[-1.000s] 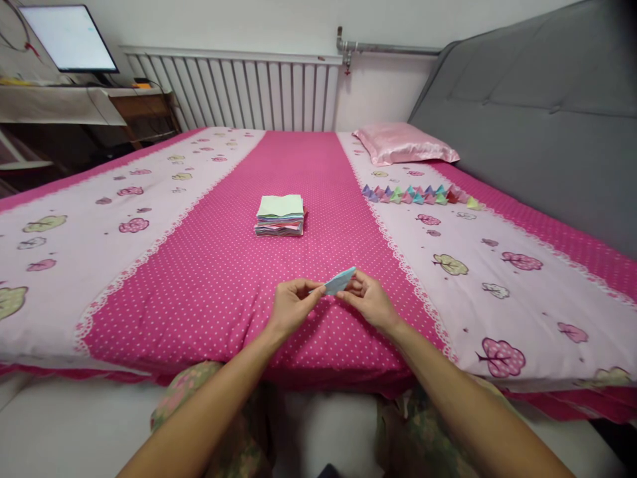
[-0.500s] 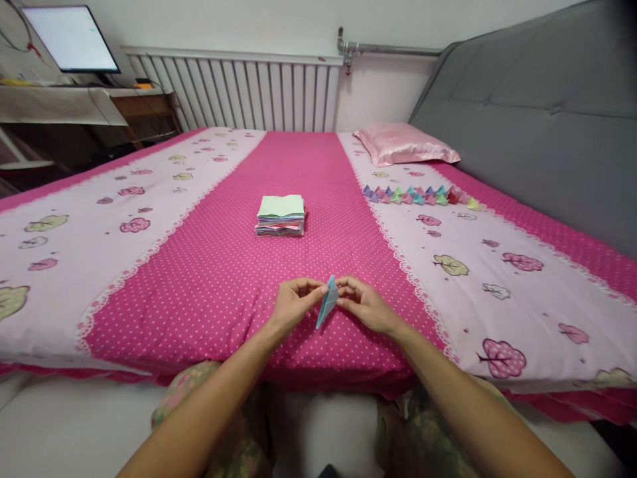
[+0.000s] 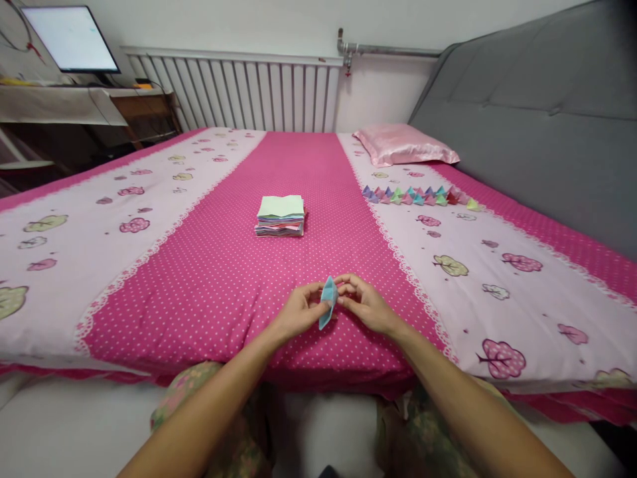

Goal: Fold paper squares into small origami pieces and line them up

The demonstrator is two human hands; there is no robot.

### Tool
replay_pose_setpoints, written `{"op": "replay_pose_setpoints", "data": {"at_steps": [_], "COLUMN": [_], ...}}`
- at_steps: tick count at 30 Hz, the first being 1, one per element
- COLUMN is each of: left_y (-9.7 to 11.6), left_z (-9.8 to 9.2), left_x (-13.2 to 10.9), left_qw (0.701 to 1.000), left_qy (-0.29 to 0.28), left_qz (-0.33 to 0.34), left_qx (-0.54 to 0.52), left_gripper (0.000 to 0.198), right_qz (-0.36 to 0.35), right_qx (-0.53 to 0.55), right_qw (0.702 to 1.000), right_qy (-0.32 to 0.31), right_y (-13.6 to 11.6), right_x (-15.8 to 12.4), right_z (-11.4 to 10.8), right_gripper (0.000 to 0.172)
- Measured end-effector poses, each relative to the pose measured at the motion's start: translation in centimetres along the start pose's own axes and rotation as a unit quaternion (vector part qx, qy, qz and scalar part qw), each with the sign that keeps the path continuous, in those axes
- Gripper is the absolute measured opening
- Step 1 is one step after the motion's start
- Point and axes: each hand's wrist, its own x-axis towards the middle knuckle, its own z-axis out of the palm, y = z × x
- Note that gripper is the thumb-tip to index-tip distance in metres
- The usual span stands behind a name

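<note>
A small folded light-blue paper [image 3: 328, 302] is held upright between my hands, above the near edge of the pink dotted bedspread [image 3: 239, 265]. My left hand [image 3: 304, 309] grips it from the left, with the thumb pressed on its open fold. On the right side, my right hand [image 3: 359, 302] pinches its edge with thumb and fingers. Beyond my hands lies a stack of coloured paper sheets [image 3: 281, 216], pale green on top. A row of small folded paper pieces in several colours [image 3: 421, 196] stands farther back on the right.
A pink pillow [image 3: 404, 144] lies at the back right, beside a grey padded headboard [image 3: 537, 113]. Behind the bed is a white radiator [image 3: 239, 89]. At the back left, a monitor [image 3: 72, 40] stands on a desk [image 3: 60, 106].
The blue paper has opened somewhat and turned, showing its inside. My left hand has shifted slightly right and down, its thumb now at the fold. My right hand has barely moved.
</note>
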Motion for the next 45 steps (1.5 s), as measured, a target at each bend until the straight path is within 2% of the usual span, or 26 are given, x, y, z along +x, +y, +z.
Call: {"op": "replay_pose_setpoints", "data": {"at_steps": [3, 9, 12, 16, 19, 26, 29, 33, 38, 42, 45], "left_y": [-0.1, -0.4, -0.6, -1.2, -1.6, -1.3, -0.8, -0.3, 0.9, 1.6, 1.6], "left_z": [0.3, 0.7, 0.5, 0.3, 0.5, 1.1, 1.2, 1.4, 1.3, 1.0, 0.8], "left_x": [-0.1, 0.0, 0.1, 0.1, 0.1, 0.7, 0.6, 0.2, 0.0, 0.0, -0.2], "left_qw": [0.999, 0.998, 0.997, 0.975, 0.966, 0.991, 0.995, 0.994, 0.975, 0.961, 0.964], "left_qy": [-0.021, -0.003, 0.037, 0.117, 0.125, 0.097, 0.092, 0.067, 0.056, 0.056, 0.048], "left_qz": [-0.033, -0.062, -0.028, 0.057, 0.078, 0.063, 0.035, -0.016, -0.073, -0.080, -0.064], "left_qx": [0.008, 0.027, 0.054, 0.179, 0.213, 0.070, 0.009, -0.088, -0.203, -0.258, -0.254], "left_gripper": [0.043, 0.044, 0.038, 0.028, 0.029, 0.042, 0.044, 0.050, 0.056, 0.062, 0.063], "right_qz": [0.003, 0.007, 0.005, 0.001, -0.002, -0.035, -0.064, -0.119, -0.128, -0.126, -0.127], "right_qx": [0.007, 0.009, 0.005, -0.019, -0.056, -0.058, -0.102, -0.174, -0.209, -0.216, -0.207], "right_qw": [1.000, 0.998, 0.996, 0.997, 0.993, 0.980, 0.972, 0.958, 0.955, 0.960, 0.964], "right_qy": [0.012, 0.063, 0.090, 0.080, 0.103, 0.186, 0.201, 0.195, 0.164, 0.129, 0.105], "right_y": [0.1, 0.5, 0.1, -0.7, -0.6, 0.5, 0.2, -0.4, -0.4, -0.6, -0.8], "right_x": [0.0, 0.1, -0.1, -0.5, -0.6, -0.2, -0.3, -0.5, -0.4, -0.5, -0.6], "right_z": [0.2, 1.0, 1.3, 1.8, 2.2, 2.5, 2.3, 2.0, 1.5, 1.1, 0.9], "right_gripper": [0.023, 0.028, 0.036, 0.048, 0.049, 0.037, 0.029, 0.031, 0.043, 0.044, 0.041]}}
